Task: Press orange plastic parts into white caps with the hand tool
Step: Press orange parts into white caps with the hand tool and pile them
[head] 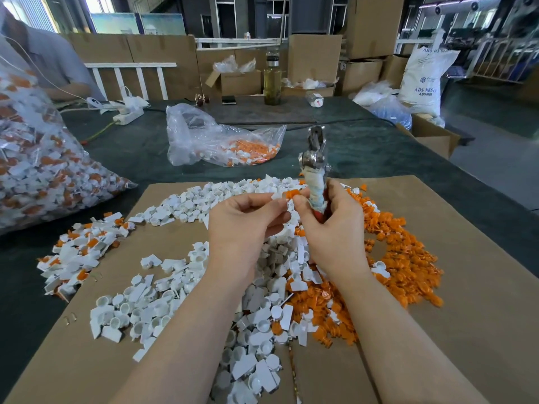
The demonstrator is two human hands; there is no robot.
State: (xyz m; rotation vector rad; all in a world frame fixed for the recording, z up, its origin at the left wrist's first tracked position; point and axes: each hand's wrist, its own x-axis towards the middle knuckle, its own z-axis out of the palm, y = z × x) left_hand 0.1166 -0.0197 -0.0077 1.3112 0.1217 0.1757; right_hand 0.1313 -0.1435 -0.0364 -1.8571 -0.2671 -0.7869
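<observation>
Orange part sits pinched between my left grip and right grip above the bench, right also clutching the hand tool; I'd seat it square in the white cap before squeezing.

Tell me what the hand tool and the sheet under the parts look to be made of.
Hand tool: shiny head that reflects light, likely polished metal; its handle is wrapped in frayed whitish cloth or tape, gripped by the right hand. Sheet: matte brown with a crease, probably cardboard or kraft paper.
</observation>
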